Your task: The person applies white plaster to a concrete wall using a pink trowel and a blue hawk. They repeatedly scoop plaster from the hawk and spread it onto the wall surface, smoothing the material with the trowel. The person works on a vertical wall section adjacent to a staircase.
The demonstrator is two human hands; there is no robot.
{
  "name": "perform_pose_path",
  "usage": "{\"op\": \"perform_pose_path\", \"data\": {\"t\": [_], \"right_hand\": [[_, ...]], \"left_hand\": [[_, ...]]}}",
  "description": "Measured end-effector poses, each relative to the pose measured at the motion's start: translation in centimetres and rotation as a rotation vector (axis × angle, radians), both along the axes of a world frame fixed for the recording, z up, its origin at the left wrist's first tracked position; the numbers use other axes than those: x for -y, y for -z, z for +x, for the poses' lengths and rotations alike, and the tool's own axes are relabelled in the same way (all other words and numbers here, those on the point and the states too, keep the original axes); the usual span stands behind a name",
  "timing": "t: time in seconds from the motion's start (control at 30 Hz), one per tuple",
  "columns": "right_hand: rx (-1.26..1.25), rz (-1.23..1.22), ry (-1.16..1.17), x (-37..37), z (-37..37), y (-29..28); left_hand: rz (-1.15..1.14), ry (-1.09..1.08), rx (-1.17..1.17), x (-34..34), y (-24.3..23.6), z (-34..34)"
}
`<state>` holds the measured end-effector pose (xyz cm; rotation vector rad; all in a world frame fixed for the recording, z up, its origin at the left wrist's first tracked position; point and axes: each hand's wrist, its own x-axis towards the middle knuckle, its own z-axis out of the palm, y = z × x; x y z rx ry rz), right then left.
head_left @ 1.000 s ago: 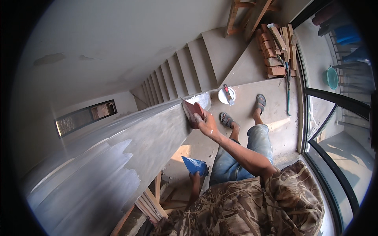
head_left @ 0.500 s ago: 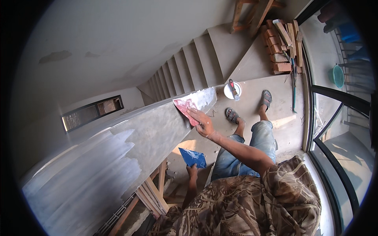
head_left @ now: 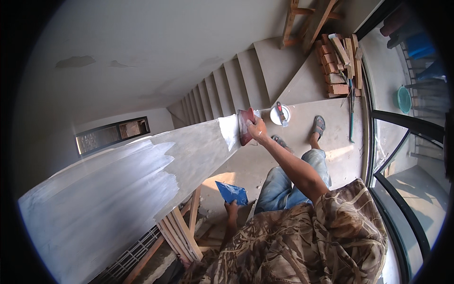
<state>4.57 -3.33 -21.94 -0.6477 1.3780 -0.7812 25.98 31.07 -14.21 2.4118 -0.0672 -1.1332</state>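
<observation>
My right hand [head_left: 257, 130] grips a red putty spreader [head_left: 244, 127] and holds its blade against the far right end of a long grey wall top [head_left: 198, 144]. Beside that blade lies a strip of wet white putty [head_left: 228, 132]. Lower down, my left hand [head_left: 231, 208] is closed on a blue putty spreader [head_left: 232, 193], apart from the wall, with white smears on its face. A wide coat of whitish putty [head_left: 104, 194] covers the wall's left part. Past my right hand stands a white bucket [head_left: 274, 115], a scraper [head_left: 281, 112] with a red and black handle lying across it.
A staircase [head_left: 227, 85] runs behind the wall. Stacked bricks [head_left: 327, 64] and wood offcuts [head_left: 350, 54] lie at the back right, beside a glass door frame [head_left: 373, 142]. Timber boards [head_left: 182, 232] and a wire grid [head_left: 135, 251] are below the wall.
My right hand has slid the red spreader rightward to the wall's end and turned its blade more upright. The left hand keeps the blue spreader in about the same place.
</observation>
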Motion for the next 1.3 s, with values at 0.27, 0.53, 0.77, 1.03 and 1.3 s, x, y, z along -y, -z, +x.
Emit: {"op": "perform_pose_path", "data": {"t": [0.27, 0.53, 0.77, 1.03, 1.3], "right_hand": [[0.145, -0.315, -0.010, -1.7, -1.4, -17.4], [-0.029, -0.795, -0.119, -6.1, -4.9, -22.0], [0.015, -0.899, -0.006, -7.1, 1.4, -17.3], [-0.092, -0.180, 0.069, -5.2, -2.5, -8.3], [0.133, -0.194, 0.005, 0.7, -2.4, -17.8]], "left_hand": [[-0.132, 0.014, -0.073, -0.6, 3.7, 1.4], [-0.124, 0.076, 0.045, 1.0, 4.6, 2.4], [-0.024, 0.068, 0.023, 2.1, 0.1, 2.4], [-0.082, 0.006, -0.075, -2.0, 1.9, 5.4], [-0.111, 0.017, -0.043, -0.4, 2.6, 3.3]]}}
